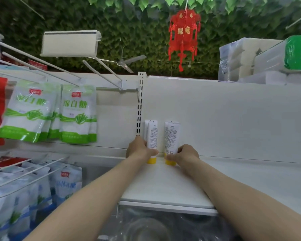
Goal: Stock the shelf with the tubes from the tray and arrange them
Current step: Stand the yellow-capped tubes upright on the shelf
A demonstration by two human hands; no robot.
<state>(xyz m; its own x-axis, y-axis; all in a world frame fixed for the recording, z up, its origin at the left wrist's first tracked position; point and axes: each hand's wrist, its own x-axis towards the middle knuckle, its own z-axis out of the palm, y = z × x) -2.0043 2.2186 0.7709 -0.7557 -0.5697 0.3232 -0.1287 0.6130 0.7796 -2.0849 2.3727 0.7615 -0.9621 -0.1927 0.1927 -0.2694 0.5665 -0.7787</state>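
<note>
Arranging step: my left hand [140, 148] pinches the left tube [152, 136], right hand [186, 153] pinches the right tube [172, 138], both upright on caps at shelf [163, 185] back-left. Next: let go w/o tipping (tray unseen).

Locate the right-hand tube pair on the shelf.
In the head view, the right tube pair stands cap-down at the white shelf's back left, beside the left tube pair, with the right hand gripping its base.

A shop aisle: white metal shelf [250, 180] at centre, sugar bags [77, 115] hung on peg hooks [101, 72] at left, packs of tissue rolls [242, 60] stacked upper right, red paper lantern [183, 36] hanging top centre.
</note>
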